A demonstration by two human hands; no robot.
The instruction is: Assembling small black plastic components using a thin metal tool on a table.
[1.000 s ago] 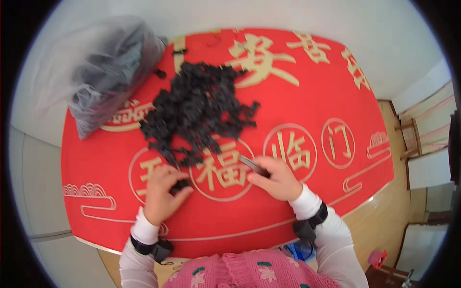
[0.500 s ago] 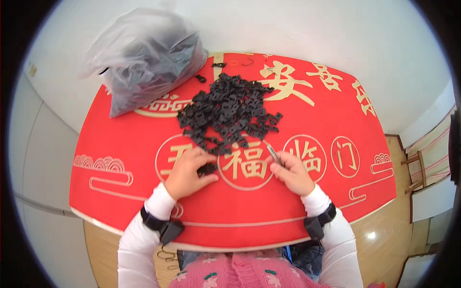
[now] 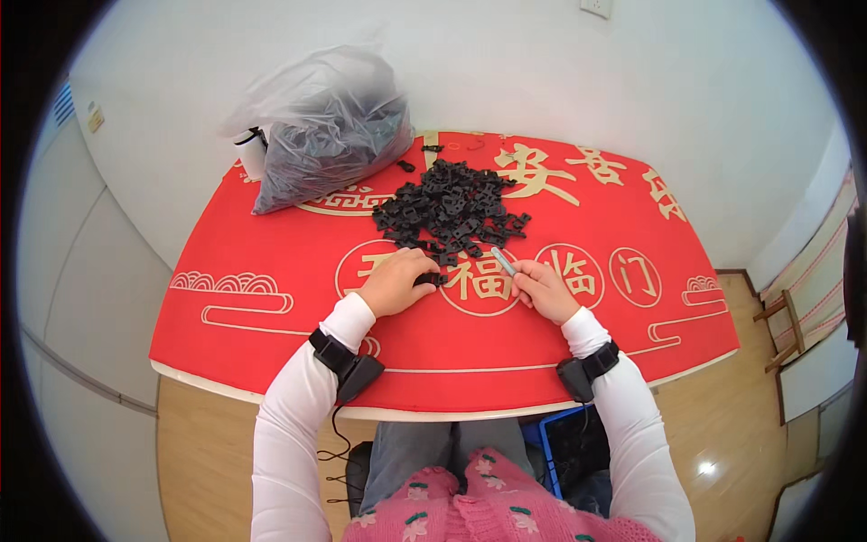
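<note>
My left hand is closed round a small black plastic piece, just in front of the pile's near edge. Between the thumb and fingers of my right hand is a slim silver-grey tool, its far end slanting up and to the left toward the pile. Whether it is a knife or another hand tool I cannot make out. Beyond both hands lies a heap of black plastic pieces of much the same kind, with two loose pieces at its far left.
A big translucent plastic bag, full of dark contents, stands at the back left with a white cylinder beside it. The red table mat has gold patterns. Below the table's front edge sits a blue crate.
The view has tilted up, so the table sits differently in it and the white cylinder and crate show more. My left fingers have drawn closer round the black piece; the right still holds the tool.
</note>
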